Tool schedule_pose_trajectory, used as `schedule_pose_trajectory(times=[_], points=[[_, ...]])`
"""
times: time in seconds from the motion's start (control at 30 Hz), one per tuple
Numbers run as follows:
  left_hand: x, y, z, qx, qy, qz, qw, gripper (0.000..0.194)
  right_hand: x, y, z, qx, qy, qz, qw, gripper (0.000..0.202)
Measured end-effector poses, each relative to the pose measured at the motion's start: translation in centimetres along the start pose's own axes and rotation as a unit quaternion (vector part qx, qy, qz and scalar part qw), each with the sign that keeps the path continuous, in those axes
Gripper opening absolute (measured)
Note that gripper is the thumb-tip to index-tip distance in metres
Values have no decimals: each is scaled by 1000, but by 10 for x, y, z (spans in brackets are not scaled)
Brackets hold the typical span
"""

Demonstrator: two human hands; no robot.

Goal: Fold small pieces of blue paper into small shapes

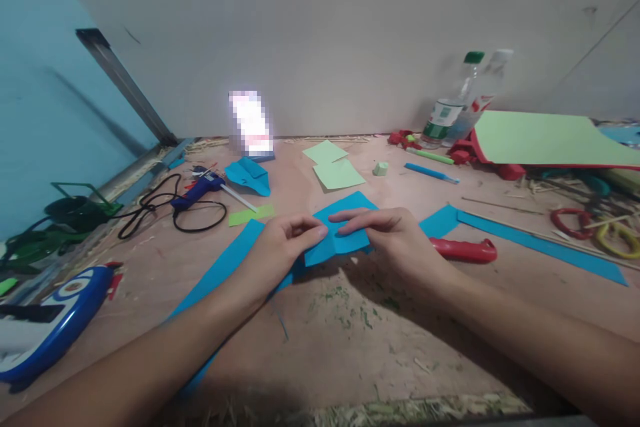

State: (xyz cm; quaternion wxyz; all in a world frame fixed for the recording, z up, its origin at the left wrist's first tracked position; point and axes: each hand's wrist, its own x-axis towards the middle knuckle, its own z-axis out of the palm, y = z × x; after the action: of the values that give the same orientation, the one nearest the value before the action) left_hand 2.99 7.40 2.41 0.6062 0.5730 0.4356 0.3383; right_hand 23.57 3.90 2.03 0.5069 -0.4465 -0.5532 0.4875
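A creased piece of blue paper [345, 240] is held over the middle of the table, between my two hands. My left hand [295, 238] pinches its left edge between thumb and fingers. On the other side, my right hand [383, 230] is closed on the paper, its fingertips on the upper face. A long blue strip [220, 273] runs under my left hand and forearm. Another blue strip [540, 247] lies to the right, beside a red handle [465, 250]. Two pale green squares [339, 173] lie behind the held paper.
A glue gun [200, 190] with a black cord and a folded blue piece [249, 175] lie left. A lit phone [251, 123] leans on the wall. Bottles [443, 120], a blue pen [431, 173], scissors [573, 222] and green sheets [540, 139] are right; a blue-white object [65, 320] is front left.
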Motion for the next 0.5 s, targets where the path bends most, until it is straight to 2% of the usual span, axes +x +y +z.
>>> schedule_pose_trajectory(times=[0.2,0.37,0.5], points=[[-1,1,-1,84,23,63,994,28,-2,-7,-3,33,-12,32,999,35],[-5,5,4,161,-3,98,982,25,0,-12,3,-117,-30,24,992,18],[-4,5,5,182,4,105,978,27,0,-8,3,-162,-53,18,985,19]])
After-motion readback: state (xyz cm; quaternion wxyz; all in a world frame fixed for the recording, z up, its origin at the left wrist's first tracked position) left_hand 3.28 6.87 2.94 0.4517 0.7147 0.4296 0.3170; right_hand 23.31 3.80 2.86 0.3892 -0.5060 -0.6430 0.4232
